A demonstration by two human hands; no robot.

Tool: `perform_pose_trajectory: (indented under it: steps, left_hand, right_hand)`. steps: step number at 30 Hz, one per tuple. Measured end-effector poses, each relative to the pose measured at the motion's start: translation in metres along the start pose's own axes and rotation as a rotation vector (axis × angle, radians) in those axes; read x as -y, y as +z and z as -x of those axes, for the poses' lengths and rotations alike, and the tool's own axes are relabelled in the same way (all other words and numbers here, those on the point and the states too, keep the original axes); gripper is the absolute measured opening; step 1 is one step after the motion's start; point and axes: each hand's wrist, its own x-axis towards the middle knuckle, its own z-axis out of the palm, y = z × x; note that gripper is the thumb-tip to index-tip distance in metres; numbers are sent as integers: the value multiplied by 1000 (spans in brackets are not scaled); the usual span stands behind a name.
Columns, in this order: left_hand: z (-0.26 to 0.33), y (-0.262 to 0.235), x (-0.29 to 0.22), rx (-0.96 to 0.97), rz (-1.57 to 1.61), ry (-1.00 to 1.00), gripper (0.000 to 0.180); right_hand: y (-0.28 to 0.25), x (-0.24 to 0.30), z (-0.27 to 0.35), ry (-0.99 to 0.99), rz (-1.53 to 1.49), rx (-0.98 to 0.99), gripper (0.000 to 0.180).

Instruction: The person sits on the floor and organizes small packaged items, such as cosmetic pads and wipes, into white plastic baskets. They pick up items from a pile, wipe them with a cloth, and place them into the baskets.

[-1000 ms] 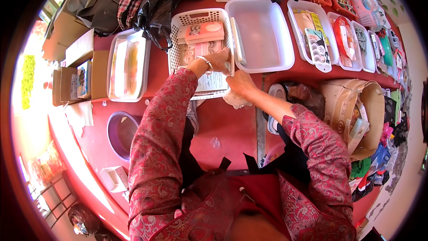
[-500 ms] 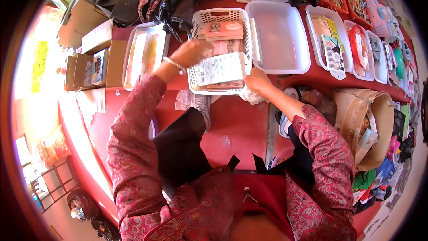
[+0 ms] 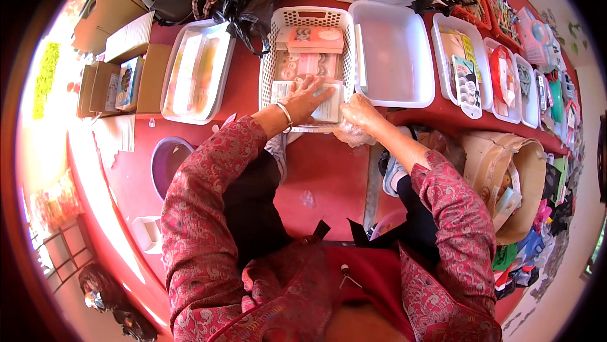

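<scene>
My left hand, with a bangle at the wrist, lies flat with fingers spread on a white flat packet at the near end of a white perforated basket. Pink flat packets are stacked further back in the basket. My right hand is at the basket's near right corner, touching the packet's edge and closed around a crumpled clear plastic wrapper. Both sleeves are red and patterned.
An empty white tub stands right of the basket, then several trays of small carded goods. A white tray and cardboard boxes are on the left. A purple bucket and an open carton stand below the red table.
The white packet, held up over the basket half a second ago, now lies in the basket under my left hand. My right hand stays at the basket's near right corner.
</scene>
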Motion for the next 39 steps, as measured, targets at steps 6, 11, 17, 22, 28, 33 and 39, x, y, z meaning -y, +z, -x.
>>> perform_pose_trajectory:
  steps: [6, 11, 17, 22, 28, 33, 39]
  left_hand:
    - [6, 3, -12, 231, 118, -72, 71]
    - [26, -5, -22, 230, -22, -34, 70]
    - [45, -11, 28, 27, -89, 163, 59]
    - [64, -34, 17, 144, -25, -35, 99]
    - [54, -34, -9, 186, -113, -160, 130]
    - [30, -40, -10, 89, -143, -141, 135]
    - [7, -42, -16, 256, -70, -126, 132]
  right_hand:
    - [-1, 0, 0, -64, 95, 12, 25]
    - [8, -13, -9, -66, 93, 5, 24]
    - [3, -6, -19, -101, 169, 116, 19]
    - [1, -1, -14, -162, 123, -76, 15]
    - [27, 4, -23, -148, -35, -178, 22]
    - [25, 8, -24, -42, -159, -112, 19]
    - [20, 12, -24, 88, -71, -22, 28]
